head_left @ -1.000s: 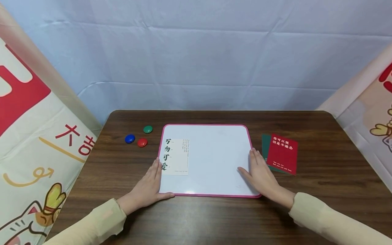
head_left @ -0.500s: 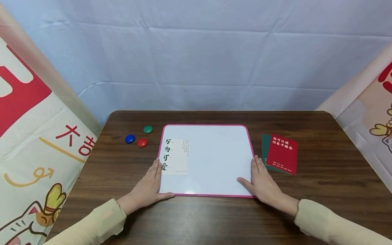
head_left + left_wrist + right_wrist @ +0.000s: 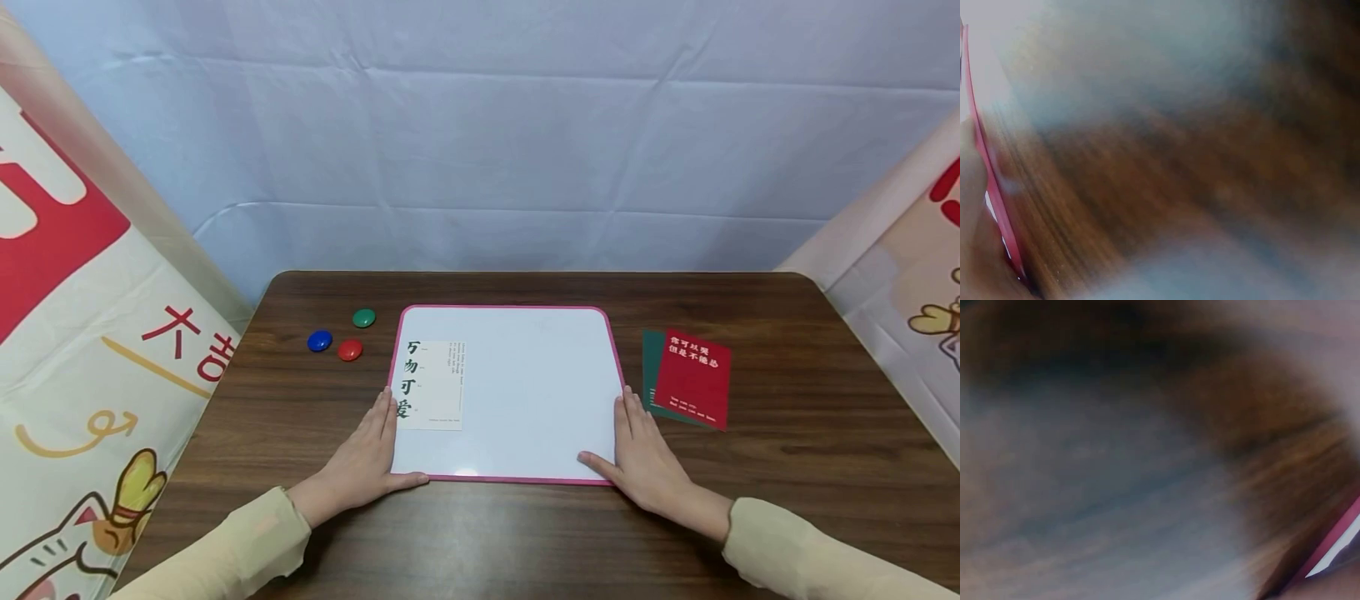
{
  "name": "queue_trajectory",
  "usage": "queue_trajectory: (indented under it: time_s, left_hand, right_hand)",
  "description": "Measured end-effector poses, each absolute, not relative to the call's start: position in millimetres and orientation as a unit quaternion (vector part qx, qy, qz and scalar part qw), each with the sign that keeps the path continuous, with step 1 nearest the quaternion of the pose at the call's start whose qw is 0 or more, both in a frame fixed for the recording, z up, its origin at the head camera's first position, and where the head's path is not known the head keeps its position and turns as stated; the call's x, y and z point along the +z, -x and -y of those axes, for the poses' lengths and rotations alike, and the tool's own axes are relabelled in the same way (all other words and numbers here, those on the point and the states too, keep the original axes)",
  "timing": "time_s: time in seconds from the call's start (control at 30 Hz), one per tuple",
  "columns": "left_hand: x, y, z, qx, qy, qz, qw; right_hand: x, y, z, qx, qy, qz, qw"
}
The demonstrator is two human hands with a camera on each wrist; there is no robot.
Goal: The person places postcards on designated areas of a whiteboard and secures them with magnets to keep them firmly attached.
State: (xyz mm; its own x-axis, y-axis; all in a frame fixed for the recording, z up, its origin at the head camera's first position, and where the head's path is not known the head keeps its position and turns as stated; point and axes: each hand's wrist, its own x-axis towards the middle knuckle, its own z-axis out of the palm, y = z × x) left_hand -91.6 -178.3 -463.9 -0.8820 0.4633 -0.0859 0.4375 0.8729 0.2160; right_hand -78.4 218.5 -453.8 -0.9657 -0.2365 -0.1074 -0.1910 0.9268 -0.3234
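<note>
A whiteboard [image 3: 536, 392] with a pink rim lies flat on the table in the head view. On its left part rests a white card [image 3: 438, 392] with dark green Chinese characters. My left hand [image 3: 356, 458] lies along the board's left edge with straight fingers, its thumb at the front edge. Along the right edge my right hand [image 3: 651, 462] presses with straight fingers, its thumb reaching over the white surface. Both wrist views are blurred; the pink rim [image 3: 991, 181] shows beside the hand in the left one, and a strip of rim [image 3: 1329, 544] in the right one.
Left of the board lie three round magnets: a blue magnet [image 3: 319, 341], a red magnet [image 3: 349, 349] and a green magnet [image 3: 363, 317]. To the right, a red card [image 3: 693, 379] partly covers a green card [image 3: 651, 371]. The wooden table [image 3: 510, 542] ends at a pale cloth backdrop [image 3: 495, 167].
My right hand has slid a little toward the front of the table along the board's right edge. The left hand, the board and the cards hold their places.
</note>
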Motion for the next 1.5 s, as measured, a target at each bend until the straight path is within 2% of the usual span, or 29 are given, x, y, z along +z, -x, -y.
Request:
queue_trajectory:
  time_s: [0.87,1.5]
  left_hand:
    - [-463,92,178,0.095,-0.243,-0.964,0.058]
    - [-449,103,177,0.125,-0.211,-0.968,0.062]
  right_hand:
    - [-458,74,-225,-0.134,0.155,-0.975,0.086]
    - [-460,73,-227,-0.140,0.154,-0.975,0.076]
